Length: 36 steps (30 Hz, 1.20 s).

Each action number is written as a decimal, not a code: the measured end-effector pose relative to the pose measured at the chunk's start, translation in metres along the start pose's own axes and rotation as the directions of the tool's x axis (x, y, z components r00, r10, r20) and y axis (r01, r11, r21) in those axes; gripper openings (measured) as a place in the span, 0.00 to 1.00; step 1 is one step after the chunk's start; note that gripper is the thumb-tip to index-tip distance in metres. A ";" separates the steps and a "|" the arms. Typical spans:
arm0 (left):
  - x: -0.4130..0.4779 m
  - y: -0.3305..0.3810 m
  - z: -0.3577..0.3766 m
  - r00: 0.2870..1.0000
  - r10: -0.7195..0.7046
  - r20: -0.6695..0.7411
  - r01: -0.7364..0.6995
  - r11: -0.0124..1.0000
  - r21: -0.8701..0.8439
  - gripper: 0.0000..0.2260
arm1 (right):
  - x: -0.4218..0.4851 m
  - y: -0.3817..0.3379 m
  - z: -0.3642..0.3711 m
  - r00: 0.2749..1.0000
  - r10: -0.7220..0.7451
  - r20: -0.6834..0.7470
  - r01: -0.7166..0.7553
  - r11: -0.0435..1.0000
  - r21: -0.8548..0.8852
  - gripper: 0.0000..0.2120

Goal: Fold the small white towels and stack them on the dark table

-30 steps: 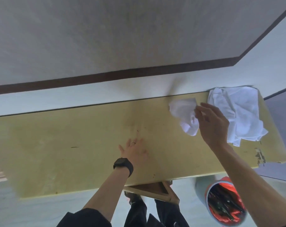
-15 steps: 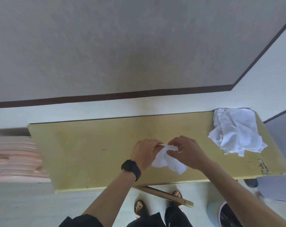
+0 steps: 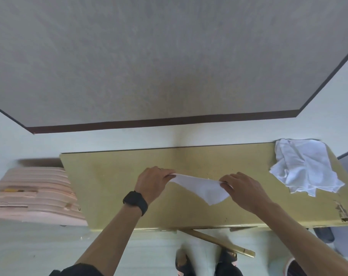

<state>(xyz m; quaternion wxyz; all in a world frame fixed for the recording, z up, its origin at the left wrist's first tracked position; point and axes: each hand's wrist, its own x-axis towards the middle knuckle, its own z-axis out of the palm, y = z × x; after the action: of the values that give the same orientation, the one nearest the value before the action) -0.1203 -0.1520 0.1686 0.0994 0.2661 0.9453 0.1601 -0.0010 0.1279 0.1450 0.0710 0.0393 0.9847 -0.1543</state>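
Observation:
A small white towel (image 3: 204, 189) hangs stretched between my hands above the middle of the yellowish table (image 3: 113, 188). My left hand (image 3: 154, 182) pinches its left corner. My right hand (image 3: 241, 189) pinches its right corner. The towel's lower part sags in a point toward me. A loose heap of white towels (image 3: 306, 168) lies crumpled at the table's far right end. No dark table shows in this view.
A pink slatted plastic chair (image 3: 33, 194) stands against the table's left end. A loose yellow strip (image 3: 217, 241) juts out under the front edge, above my feet. The table's right front corner (image 3: 343, 214) is chipped. A wall runs behind the table.
My right hand carried one towel from the heap to the table's middle. My left hand took its other corner, and both hands have pulled apart, spreading the bunched towel out.

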 end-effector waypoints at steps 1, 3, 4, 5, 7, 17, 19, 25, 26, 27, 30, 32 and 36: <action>-0.002 -0.006 0.002 1.000 0.023 -0.013 -0.022 0.999 0.026 0.14 | 0.000 0.001 -0.001 1.000 -0.001 0.002 0.001 1.000 -0.008 0.11; -0.004 -0.016 0.007 0.997 0.066 -0.037 -0.063 0.995 0.082 0.13 | 0.001 0.004 -0.003 1.000 0.007 -0.019 -0.007 1.000 -0.006 0.10; -0.003 -0.020 0.009 0.997 0.071 -0.038 -0.067 0.992 0.109 0.13 | 0.003 0.006 -0.003 0.999 0.015 -0.038 -0.015 1.000 0.001 0.10; -0.001 -0.024 0.011 0.997 0.063 -0.033 -0.058 0.990 0.125 0.13 | 0.006 0.008 -0.003 0.998 0.025 -0.054 -0.025 1.000 0.010 0.10; 0.007 -0.031 0.012 0.998 0.033 -0.047 -0.028 0.994 0.107 0.13 | 0.016 0.012 -0.004 0.994 0.044 -0.095 -0.042 0.999 0.028 0.10; 0.053 -0.037 0.001 0.913 0.084 -0.400 -0.039 0.992 0.120 0.12 | 0.074 0.024 -0.028 0.930 0.009 -0.369 0.005 0.999 0.039 0.06; 0.055 -0.041 0.002 0.890 0.098 -0.446 -0.051 0.992 0.117 0.15 | 0.077 0.026 -0.027 0.914 -0.019 -0.405 0.034 0.999 0.028 0.05; 0.039 -0.051 0.021 0.871 0.210 -0.445 -0.112 0.965 0.237 0.13 | 0.064 0.030 0.000 0.909 -0.091 -0.408 0.110 0.994 0.024 0.04; 0.033 -0.052 0.029 0.881 0.207 -0.426 -0.115 0.966 0.231 0.12 | 0.059 0.030 0.009 0.919 -0.079 -0.387 0.100 0.994 0.034 0.04; 0.027 -0.055 0.038 0.893 0.199 -0.403 -0.115 0.968 0.223 0.12 | 0.053 0.031 0.020 0.931 -0.061 -0.359 0.082 0.996 0.044 0.05; 0.002 -0.057 0.071 0.948 0.146 -0.283 -0.095 0.978 0.187 0.06 | 0.031 0.035 0.060 0.969 0.005 -0.246 0.014 0.997 0.072 0.05; -0.018 -0.059 0.098 0.977 0.111 -0.185 -0.086 0.987 0.137 0.05 | 0.012 0.038 0.091 0.987 0.062 -0.145 -0.048 0.994 0.094 0.05; -0.065 -0.059 0.149 0.999 0.053 -0.009 -0.053 0.996 0.075 0.04 | -0.037 0.038 0.145 0.978 0.176 0.113 -0.186 0.979 0.085 0.09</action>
<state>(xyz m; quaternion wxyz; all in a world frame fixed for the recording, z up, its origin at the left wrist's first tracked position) -0.0529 -0.1978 0.0161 0.0799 0.2937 0.9438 0.1287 0.0583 0.1170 0.0023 0.1344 0.1240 0.9634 -0.1959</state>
